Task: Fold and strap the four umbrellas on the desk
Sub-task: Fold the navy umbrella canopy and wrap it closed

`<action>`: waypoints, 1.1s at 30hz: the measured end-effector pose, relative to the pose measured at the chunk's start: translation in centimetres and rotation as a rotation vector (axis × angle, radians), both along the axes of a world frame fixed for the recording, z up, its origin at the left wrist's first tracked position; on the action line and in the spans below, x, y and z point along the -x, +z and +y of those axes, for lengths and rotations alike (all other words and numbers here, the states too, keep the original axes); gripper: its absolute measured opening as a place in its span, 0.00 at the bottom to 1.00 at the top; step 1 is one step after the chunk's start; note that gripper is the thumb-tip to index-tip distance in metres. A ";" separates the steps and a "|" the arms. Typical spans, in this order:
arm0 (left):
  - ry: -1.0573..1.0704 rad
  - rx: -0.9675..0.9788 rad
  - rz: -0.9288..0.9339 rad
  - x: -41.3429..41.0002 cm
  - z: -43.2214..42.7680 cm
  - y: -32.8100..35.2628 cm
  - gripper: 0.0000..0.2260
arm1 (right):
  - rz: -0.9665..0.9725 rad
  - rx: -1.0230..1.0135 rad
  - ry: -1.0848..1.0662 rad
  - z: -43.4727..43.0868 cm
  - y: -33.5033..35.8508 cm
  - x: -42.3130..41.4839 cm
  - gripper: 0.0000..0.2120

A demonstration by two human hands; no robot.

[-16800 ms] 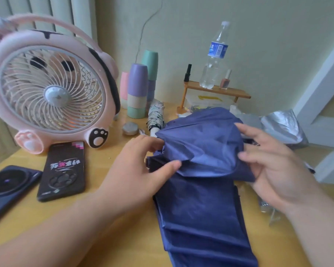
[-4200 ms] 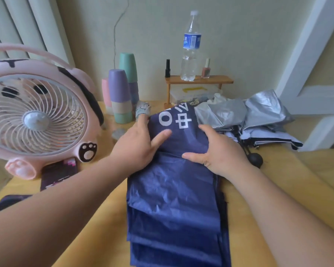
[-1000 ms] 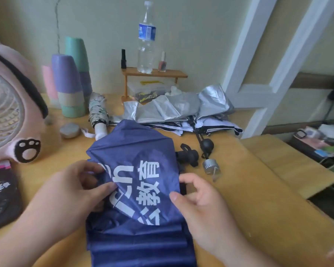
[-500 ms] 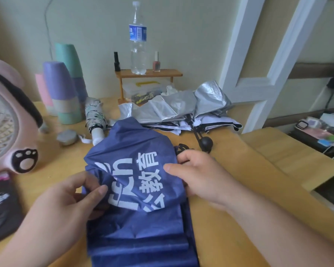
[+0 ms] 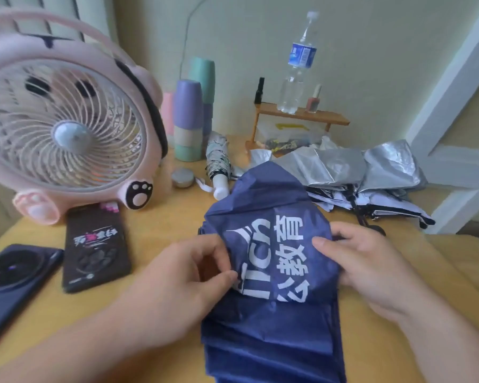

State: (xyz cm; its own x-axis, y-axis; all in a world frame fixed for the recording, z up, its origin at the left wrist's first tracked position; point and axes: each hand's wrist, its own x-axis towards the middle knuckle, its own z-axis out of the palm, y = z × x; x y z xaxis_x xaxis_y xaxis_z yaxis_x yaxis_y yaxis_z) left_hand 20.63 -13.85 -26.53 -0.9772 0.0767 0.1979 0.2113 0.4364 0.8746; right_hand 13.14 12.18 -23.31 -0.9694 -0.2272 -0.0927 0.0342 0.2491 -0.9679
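Navy blue fabric umbrella with white lettering (image 5: 271, 272) lies flattened mid-desk. Left hand (image 5: 183, 286), at its 9 o'clock, pinches the canopy edge; right hand (image 5: 365, 266), at 3 o'clock, grips the opposite edge. Yellow wooden desk (image 5: 163, 222) beneath. Crumpled silver umbrella (image 5: 343, 164) at 1 o'clock, round pink fan (image 5: 64, 120) at 10 o'clock. Pale green wall (image 5: 371, 51) behind.

left hand (image 5: 188, 277): thumb and forefinger pinching | right hand (image 5: 371, 264): fingers curled, gripping

Three umbrellas (image 5: 271, 272) (image 5: 340, 167) (image 5: 218, 158), two phones (image 5: 96, 244) (image 5: 14, 275), one fan (image 5: 67, 128)
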 end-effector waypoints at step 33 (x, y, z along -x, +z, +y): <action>-0.179 -0.088 -0.253 0.7 -2.5 1.9 0.15 | 0.076 -0.178 0.060 1.7 -2.8 -3.8 0.44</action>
